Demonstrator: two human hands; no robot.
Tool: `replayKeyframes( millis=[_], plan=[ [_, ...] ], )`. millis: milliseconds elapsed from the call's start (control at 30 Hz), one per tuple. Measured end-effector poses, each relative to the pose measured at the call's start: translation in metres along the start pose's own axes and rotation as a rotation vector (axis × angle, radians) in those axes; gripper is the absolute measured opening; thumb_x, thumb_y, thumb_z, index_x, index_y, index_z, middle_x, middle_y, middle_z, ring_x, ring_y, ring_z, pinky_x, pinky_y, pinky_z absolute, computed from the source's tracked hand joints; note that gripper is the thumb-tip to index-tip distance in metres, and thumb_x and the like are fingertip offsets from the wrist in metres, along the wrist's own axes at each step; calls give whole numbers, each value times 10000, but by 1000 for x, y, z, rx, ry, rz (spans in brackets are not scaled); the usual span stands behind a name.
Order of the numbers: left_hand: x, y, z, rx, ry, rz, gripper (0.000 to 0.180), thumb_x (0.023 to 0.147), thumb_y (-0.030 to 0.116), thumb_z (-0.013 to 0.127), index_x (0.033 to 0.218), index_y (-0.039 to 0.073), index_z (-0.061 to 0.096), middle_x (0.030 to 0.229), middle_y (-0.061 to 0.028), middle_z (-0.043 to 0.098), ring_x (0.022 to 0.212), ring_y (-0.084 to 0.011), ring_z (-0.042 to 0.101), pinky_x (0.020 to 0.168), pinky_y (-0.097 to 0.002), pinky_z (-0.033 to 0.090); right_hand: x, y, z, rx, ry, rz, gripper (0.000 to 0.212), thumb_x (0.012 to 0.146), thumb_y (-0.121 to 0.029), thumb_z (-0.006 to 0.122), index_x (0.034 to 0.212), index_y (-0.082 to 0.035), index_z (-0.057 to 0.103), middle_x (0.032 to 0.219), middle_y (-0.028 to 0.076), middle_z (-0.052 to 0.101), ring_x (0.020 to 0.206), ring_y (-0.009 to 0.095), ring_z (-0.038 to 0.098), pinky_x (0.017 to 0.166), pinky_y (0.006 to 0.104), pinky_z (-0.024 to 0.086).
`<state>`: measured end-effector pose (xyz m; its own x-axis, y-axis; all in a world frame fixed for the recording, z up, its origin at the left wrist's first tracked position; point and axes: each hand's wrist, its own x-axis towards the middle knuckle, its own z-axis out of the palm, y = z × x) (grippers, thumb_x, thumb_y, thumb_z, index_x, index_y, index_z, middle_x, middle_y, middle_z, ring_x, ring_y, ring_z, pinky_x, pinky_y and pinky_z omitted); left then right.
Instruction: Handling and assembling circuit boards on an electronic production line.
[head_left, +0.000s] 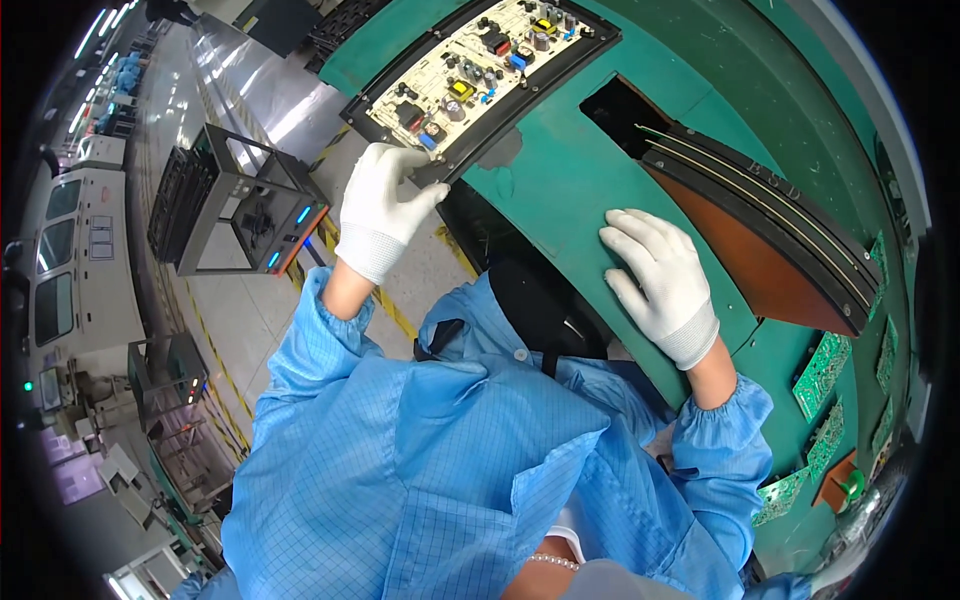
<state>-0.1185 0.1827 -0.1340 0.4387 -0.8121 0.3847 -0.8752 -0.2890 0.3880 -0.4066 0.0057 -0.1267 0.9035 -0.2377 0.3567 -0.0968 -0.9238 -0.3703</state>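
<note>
My left hand (pixel 385 205), in a white glove, is at the near left corner of a black tray (pixel 365 118). Its fingers are bent over the tray's edge, with the thumb spread apart at the corner; whether they press on it I cannot tell. Two joined cream circuit boards (pixel 450 85) lie in the tray, fitted with capacitors, yellow-wrapped transformers and blue parts. My right hand (pixel 655 275), also gloved in white, rests palm down with loosely spread fingers on the green work surface (pixel 565 200). Nothing shows in it.
A black-edged brown fixture (pixel 740 230) stands right of my right hand, beside a dark rectangular opening (pixel 615 112). Several green circuit boards (pixel 823 375) lie at the far right. On the left, a black rack (pixel 240 205) stands on the floor before a white machine (pixel 85 250).
</note>
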Motion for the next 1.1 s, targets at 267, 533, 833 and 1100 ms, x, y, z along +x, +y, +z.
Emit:
replayKeyframes(
  millis=[267, 533, 833, 1100],
  plan=[
    [4, -1, -8, -231, -5, -22, 265, 737, 197, 802, 922, 42, 693, 918, -91, 606, 845, -211, 621, 742, -312, 503, 2, 1, 0, -4, -8, 5, 403, 754, -119, 693, 1139, -38, 608, 1233, 115, 594, 1164, 309, 561, 986, 425, 439],
    [36, -89, -5, -216, 206, -318, 514, 801, 318, 778, 1150, -27, 625, 852, -100, 629, 781, -158, 598, 726, -289, 506, 2, -2, -1, 5, 1, -3, 411, 749, -119, 688, 1143, -35, 608, 1231, 117, 595, 1168, 309, 557, 987, 426, 434],
    [50, -105, 19, -223, 232, -402, 595, 670, 259, 745, 1140, -78, 603, 738, -85, 565, 659, -160, 524, 612, -304, 455, 2, -2, -1, 3, -1, 6, 411, 745, -119, 689, 1139, -32, 608, 1228, 120, 595, 1162, 315, 560, 982, 430, 437],
    [73, -110, -16, 48, 89, -256, 552, 722, 405, 771, 1051, -31, 685, 917, -172, 659, 835, -260, 648, 768, -340, 516, 3, -1, 0, 1, 8, 4, 402, 744, -117, 690, 1129, -28, 614, 1224, 124, 600, 1157, 314, 565, 982, 427, 441]
  ],
)
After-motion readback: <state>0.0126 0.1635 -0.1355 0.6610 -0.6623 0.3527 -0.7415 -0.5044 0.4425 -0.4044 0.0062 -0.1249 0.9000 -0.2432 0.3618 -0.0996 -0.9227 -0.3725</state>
